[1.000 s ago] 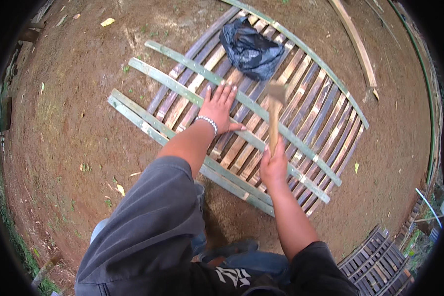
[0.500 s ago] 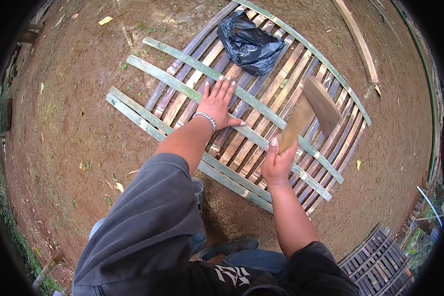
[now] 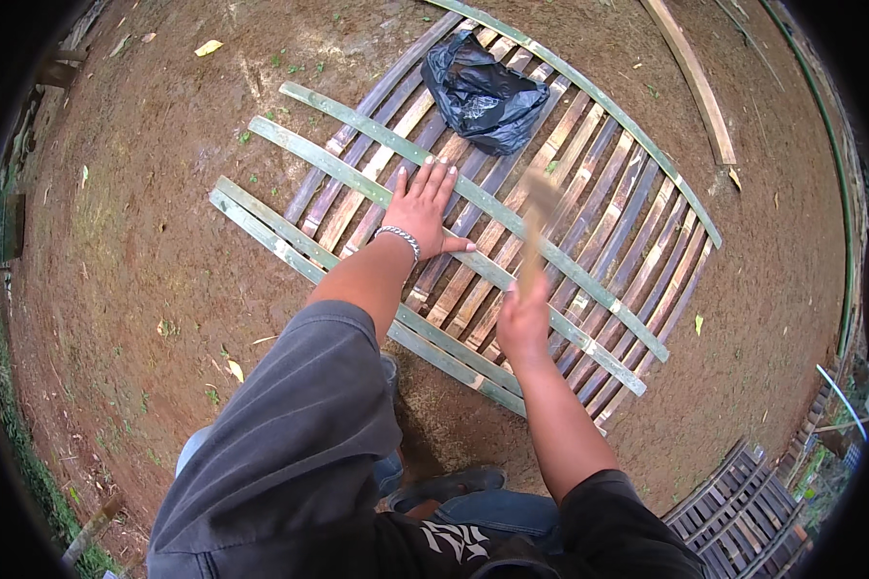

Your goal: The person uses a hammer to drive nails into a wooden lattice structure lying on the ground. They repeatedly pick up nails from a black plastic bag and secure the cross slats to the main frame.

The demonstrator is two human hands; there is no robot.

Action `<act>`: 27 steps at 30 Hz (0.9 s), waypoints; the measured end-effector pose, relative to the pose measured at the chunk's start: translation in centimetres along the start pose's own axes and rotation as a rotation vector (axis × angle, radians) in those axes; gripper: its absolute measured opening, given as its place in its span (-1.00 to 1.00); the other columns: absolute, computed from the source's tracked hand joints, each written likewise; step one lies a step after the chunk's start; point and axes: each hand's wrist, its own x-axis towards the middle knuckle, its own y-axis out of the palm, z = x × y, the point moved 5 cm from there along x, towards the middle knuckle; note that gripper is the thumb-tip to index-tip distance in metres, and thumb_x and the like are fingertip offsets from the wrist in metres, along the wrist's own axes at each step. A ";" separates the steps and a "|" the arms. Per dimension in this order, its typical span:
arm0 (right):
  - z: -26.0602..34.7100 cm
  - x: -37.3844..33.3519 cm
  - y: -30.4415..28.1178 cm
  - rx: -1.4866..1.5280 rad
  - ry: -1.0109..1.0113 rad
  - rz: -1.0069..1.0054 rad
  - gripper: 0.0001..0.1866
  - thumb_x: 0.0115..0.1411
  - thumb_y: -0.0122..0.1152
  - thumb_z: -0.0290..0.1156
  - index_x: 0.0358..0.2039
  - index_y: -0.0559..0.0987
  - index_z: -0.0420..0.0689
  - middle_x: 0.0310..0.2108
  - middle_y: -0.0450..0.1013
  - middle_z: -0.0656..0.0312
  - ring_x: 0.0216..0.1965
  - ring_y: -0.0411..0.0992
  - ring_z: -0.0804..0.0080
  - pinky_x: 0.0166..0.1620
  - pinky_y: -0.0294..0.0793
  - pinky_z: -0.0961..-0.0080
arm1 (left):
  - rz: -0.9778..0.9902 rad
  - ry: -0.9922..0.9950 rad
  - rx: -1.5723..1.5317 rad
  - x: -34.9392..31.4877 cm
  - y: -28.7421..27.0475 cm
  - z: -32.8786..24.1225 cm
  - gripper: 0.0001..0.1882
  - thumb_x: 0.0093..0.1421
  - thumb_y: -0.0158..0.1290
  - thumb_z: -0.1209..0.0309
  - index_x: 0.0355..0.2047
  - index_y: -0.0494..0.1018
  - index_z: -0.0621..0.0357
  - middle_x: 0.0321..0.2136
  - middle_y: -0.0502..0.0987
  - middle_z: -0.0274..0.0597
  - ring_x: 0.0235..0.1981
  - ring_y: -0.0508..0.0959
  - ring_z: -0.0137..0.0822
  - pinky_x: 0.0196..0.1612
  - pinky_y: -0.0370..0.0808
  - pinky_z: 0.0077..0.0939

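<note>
My left hand [image 3: 420, 203] lies spread over two green bamboo strips, its fingertips on the upper strip [image 3: 507, 206] and its thumb by the lower strip [image 3: 333, 166]. A silver chain bracelet circles that wrist. My right hand [image 3: 524, 323] is wrapped round the wooden handle of a hammer [image 3: 534, 236], whose head is smeared by motion above the upper strip. Beneath both strips runs a panel of dark and pale bamboo slats [image 3: 574, 145], set side by side with gaps between them. Any nail under the hammer is too blurred to make out.
A crumpled black plastic bag [image 3: 488, 96] rests on the panel's far part. Two more green strips [image 3: 280, 236] lie along its near edge. A long wooden plank [image 3: 693, 77] is on the brown soil at far right. Another slatted panel [image 3: 734, 511] lies at lower right.
My right hand has swung the hammer left and turned it, bringing its head above the upper strip. My left hand has stayed on the strips.
</note>
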 end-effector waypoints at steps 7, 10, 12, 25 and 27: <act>-5.4 -0.6 -2.1 -0.124 0.216 0.111 -0.43 0.41 0.04 -0.33 0.38 0.19 -0.06 -0.11 0.56 -0.25 -0.13 0.59 -0.23 -0.08 0.56 -0.05 | 0.011 -0.010 0.022 -0.3 0.0 0.3 0.40 -0.02 0.01 -0.58 0.52 -0.18 0.19 0.53 -0.14 -0.04 0.55 -0.19 -0.04 0.51 -0.16 0.11; -9.0 -2.0 -3.4 0.077 0.251 -0.041 -0.46 0.41 0.07 -0.38 0.36 0.21 -0.07 -0.26 0.55 -0.03 -0.40 0.58 0.14 -0.33 0.58 0.19 | 0.038 -0.022 0.046 0.1 0.2 0.2 0.42 -0.04 0.00 -0.60 0.52 -0.23 0.18 0.53 -0.17 -0.03 0.55 -0.22 -0.04 0.52 -0.19 0.11; -11.6 -3.0 -3.6 0.406 0.441 -0.078 -0.47 0.40 0.09 -0.42 0.34 0.22 -0.07 -0.34 0.50 0.09 -0.51 0.50 0.32 -0.45 0.54 0.34 | -0.182 0.001 -0.104 0.5 -0.5 0.7 0.12 0.14 0.07 -0.37 0.43 0.06 0.23 0.44 0.08 0.06 0.48 0.00 0.05 0.48 -0.06 0.09; -15.7 -2.8 -3.8 0.871 0.551 -0.161 -0.72 0.36 0.16 -0.48 -0.02 0.29 -0.13 -0.49 0.38 0.23 -0.63 0.39 0.48 -0.60 0.44 0.47 | -0.235 -0.263 -0.085 17.9 -5.3 2.8 -0.67 0.29 -0.07 0.45 -0.09 0.66 0.03 -0.06 0.64 0.11 0.03 0.63 0.03 0.10 0.55 -0.12; -15.8 -2.8 -4.1 0.880 0.560 -0.174 -0.71 0.36 0.17 -0.48 0.01 0.30 -0.14 -0.49 0.39 0.23 -0.63 0.39 0.49 -0.60 0.44 0.48 | -0.265 -0.308 -0.117 17.9 -4.9 2.4 -0.65 0.28 -0.08 0.45 -0.05 0.64 -0.04 -0.03 0.63 0.10 0.04 0.61 0.05 0.11 0.54 -0.09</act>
